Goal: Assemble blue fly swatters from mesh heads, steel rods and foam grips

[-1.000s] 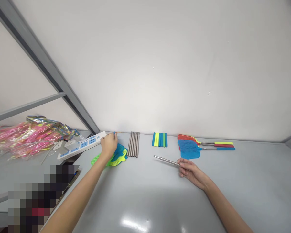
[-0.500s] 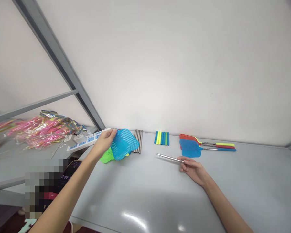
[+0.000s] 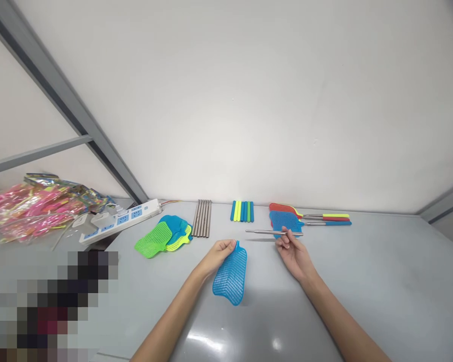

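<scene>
Work seems at the step of pairing a blue swatter head (image 3: 231, 277) with a metal rod (image 3: 266, 232); the next move would call for turning the head's stem (image 3: 237, 245) toward the rod. Well apart, the left hand (image 3: 219, 255) pinches that stem in the lower middle of the frame, and the right hand (image 3: 294, 257) grips the rod right of centre. The meshed head hangs stem up, slightly bowed; the rod looks slim, shiny, nearly level.

The grey counter (image 3: 385, 281) shines near its front edge. Along its back, from left to right, lie a power strip (image 3: 126, 218), overlapping green, blue and yellow mesh heads (image 3: 154, 240), parallel metal rods (image 3: 201, 219), a row of coloured grips (image 3: 242, 211), and overlapping swatters (image 3: 285, 219), handles rightward.
</scene>
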Demonstrator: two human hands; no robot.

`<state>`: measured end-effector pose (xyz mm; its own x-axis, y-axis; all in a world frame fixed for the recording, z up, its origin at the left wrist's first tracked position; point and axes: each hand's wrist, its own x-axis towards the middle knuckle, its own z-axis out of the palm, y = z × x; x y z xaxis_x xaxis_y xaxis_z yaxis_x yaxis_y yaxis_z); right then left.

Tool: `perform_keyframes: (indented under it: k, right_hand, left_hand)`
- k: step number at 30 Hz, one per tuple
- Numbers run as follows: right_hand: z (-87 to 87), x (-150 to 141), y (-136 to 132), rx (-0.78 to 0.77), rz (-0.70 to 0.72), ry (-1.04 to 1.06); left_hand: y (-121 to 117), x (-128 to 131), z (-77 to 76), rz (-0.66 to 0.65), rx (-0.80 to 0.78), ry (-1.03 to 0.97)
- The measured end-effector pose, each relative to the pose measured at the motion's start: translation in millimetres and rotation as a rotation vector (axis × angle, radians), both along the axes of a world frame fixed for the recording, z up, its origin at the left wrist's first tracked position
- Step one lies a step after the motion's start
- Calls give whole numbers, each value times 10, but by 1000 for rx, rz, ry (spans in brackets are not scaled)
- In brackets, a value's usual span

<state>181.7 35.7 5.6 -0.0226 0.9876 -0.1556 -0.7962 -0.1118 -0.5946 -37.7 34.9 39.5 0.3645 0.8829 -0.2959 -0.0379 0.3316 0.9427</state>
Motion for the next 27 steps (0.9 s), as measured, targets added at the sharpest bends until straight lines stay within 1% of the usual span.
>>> perform_keyframes:
  k: [3, 5, 8, 12, 14, 16, 19, 24, 27]
  right_hand:
    - [-9, 2, 22, -8, -3, 81]
    - [-20, -4, 38, -13, -5, 120]
    - [-39, -25, 56, -34, -10, 120]
    - [-62, -75, 62, -68, -26, 45]
    - [-73, -104, 59, -73, -44, 3]
    - [-80, -129, 56, -72, -61, -27]
    - [-86, -154, 59, -59, -58, -62]
    - [-109, -166, 76, -34, -34, -126]
    - [-129, -161, 88, -49, -67, -129]
  left_hand:
    - [-11, 41, -84, 16, -60, -49]
    - [-22, 44, -99, 27, -86, -79]
    - [-47, 45, -90, 21, -111, -138]
    - [-77, 46, -100, -60, -167, -237]
    - [-88, 44, -128, -114, -179, -220]
    - [-96, 46, -163, -140, -161, -167]
    - [-100, 74, -207, -124, -61, -45]
    - [-100, 147, -204, -25, 313, 285]
    - [-105, 160, -190, 15, 442, 451]
